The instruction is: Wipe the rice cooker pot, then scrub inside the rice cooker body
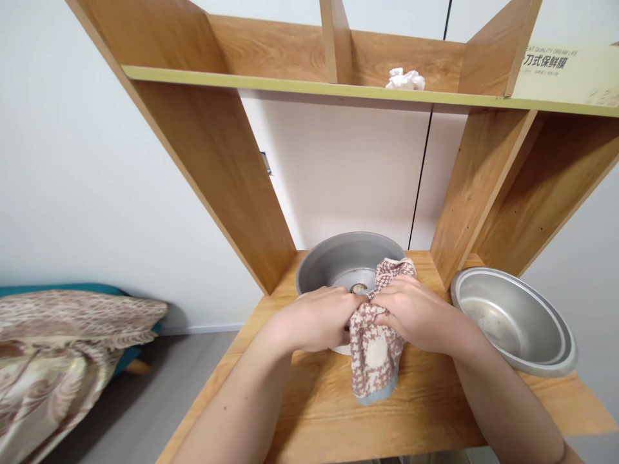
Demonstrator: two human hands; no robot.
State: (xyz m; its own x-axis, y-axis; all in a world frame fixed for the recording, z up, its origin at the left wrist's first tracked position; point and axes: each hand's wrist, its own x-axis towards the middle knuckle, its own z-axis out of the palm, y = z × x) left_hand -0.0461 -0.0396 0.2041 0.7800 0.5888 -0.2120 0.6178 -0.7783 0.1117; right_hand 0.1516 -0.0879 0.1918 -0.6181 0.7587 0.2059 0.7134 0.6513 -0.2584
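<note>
While both hands clamp patterned cloth [374, 348] at near rim of grey pot [345, 264]: left hand [316, 316], right hand [413, 309] closed; hard rubbing likely tips pot off worktop [338, 412]; steel basin [515, 319] right, overhanging edge, could get knocked.

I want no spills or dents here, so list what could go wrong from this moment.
1. The metal pot sits at the near part of the wooden shelf; both hands pressing the patterned cloth could nudge it off.
2. The steel basin overhangs the shelf's right edge and may tip if bumped.
</note>
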